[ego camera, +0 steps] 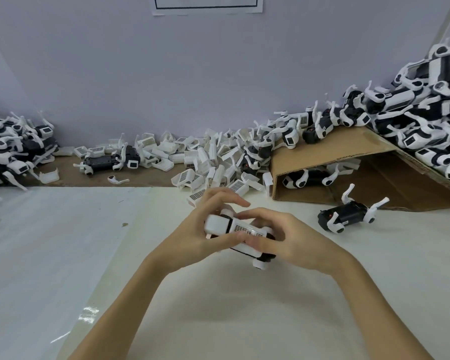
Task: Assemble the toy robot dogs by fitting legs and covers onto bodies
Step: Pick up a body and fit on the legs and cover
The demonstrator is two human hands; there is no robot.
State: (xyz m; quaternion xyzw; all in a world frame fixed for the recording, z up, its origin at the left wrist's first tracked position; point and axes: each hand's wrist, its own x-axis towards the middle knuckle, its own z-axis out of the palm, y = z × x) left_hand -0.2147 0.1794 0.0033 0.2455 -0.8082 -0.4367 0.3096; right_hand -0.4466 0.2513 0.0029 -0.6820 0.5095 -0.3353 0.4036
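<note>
Both hands grip one toy robot dog above the table.

The left hand (192, 233) curls around the toy dog (240, 236) at its white head end, thumb pressed along its side; the right hand (291, 239) wraps fingers over its rear. Bare white table (218, 307) lies before them; a black body with legs (348, 215) stands to the right, near the cardboard box (322, 154).
</note>
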